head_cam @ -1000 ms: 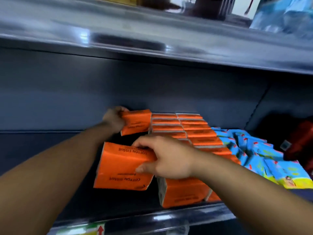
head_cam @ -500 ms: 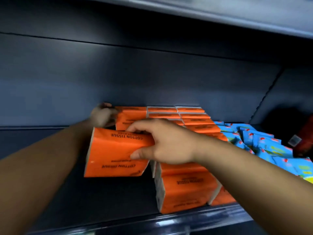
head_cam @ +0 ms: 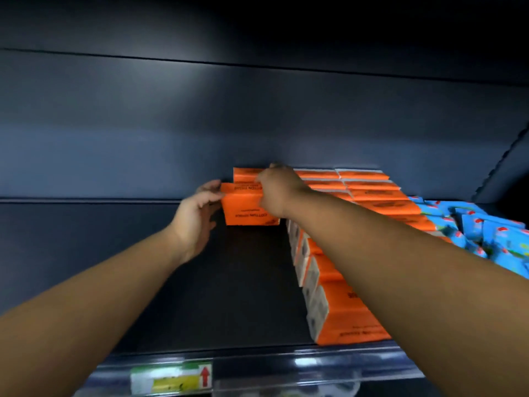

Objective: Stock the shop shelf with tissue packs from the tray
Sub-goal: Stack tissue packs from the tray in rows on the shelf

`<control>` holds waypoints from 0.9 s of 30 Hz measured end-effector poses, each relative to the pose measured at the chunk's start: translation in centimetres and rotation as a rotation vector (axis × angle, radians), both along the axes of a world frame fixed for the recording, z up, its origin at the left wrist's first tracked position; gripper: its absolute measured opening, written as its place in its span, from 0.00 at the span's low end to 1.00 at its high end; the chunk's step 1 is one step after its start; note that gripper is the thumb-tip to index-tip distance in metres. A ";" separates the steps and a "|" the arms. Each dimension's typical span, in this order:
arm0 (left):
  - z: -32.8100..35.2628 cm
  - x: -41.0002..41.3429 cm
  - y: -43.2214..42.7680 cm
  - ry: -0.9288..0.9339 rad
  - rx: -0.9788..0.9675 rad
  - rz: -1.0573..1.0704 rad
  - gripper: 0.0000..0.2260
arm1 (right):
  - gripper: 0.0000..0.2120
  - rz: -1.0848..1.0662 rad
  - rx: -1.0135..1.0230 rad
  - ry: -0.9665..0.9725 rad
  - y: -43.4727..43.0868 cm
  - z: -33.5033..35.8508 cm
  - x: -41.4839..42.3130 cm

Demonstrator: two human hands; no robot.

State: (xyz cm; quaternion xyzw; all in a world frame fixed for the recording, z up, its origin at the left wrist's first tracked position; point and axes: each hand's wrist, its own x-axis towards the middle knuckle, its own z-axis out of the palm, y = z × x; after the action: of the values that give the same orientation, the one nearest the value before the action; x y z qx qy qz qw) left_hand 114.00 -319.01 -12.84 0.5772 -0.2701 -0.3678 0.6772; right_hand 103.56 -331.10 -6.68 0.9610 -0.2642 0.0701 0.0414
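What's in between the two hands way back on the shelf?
An orange tissue pack sits between the left hand and right hand, seen in the head view.

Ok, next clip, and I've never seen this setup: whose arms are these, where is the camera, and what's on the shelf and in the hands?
No machine here: a person wears one wide-angle camera on the head, so you look forward and down along their own arms. The right hand has its grip curled over an orange tissue pack near the back of the dark shelf; the left hand touches its left end with open fingers. To the right lie rows of orange packs, then blue packs.
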 end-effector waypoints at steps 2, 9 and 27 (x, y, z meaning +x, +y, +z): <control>-0.3 -1.2 -0.6 0.019 -0.070 -0.039 0.33 | 0.19 -0.021 -0.050 -0.018 0.1 -0.5 0.1; -0.6 -2.7 -2.5 0.030 -0.122 -0.109 0.30 | 0.22 -0.084 0.012 -0.035 -0.3 -0.5 0.6; 2.9 -5.5 4.3 -0.913 0.152 -0.022 0.17 | 0.17 0.177 0.173 -0.210 5.0 2.1 -7.1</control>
State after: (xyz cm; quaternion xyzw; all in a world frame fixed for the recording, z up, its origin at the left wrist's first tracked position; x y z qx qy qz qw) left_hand 108.46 -314.69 -9.99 0.7253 -0.5189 -0.1016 0.4408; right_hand 96.44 -326.07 -4.57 0.9679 -0.1863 0.1504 -0.0759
